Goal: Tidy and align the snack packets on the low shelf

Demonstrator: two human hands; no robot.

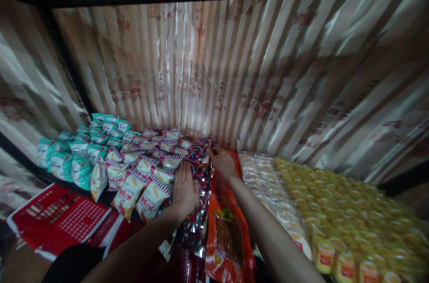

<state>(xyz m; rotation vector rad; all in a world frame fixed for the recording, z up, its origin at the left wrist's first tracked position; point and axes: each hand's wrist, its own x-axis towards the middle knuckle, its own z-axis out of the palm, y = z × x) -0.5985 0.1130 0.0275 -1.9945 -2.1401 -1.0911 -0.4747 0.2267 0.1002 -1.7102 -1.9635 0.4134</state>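
Flat and unclosed with the left grip (185, 190) against dark shiny packets (202, 205); curled with the right grip (221, 161) at the packets' far end, impossible to tell whether holding. Flanked there by large orange packs (221, 207) on the right, smaller striped bags (152, 198) on the left.

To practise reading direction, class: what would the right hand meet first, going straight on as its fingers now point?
The right hand would probably meet the dark shiny packets first; whether it already touches them is unclear.

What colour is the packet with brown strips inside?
The packet is orange; head view shows it best.
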